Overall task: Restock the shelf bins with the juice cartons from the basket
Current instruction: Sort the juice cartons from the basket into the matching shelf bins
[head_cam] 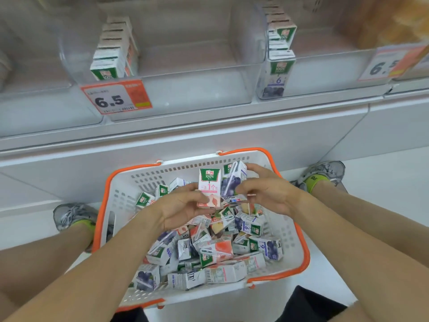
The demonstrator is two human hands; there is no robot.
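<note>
Left hand (pixel 181 205) holds peach carton (pixel 209 188) (upright) over basket (pixel 120 182).

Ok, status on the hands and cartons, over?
Left hand grips peach carton upright; right hand grips grape carton. Both over the basket, many cartons left. Shelf bins mostly unfilled, path clear.

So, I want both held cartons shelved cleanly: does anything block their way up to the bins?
Nothing visible does. The left hand holds a peach carton, the right hand a grape carton; open space leads to both bins.

Glossy printed paperboard cartons (pixel 210 256); matt perforated plastic basket (pixel 130 182); clear smooth plastic bins (pixel 197 73).
</note>
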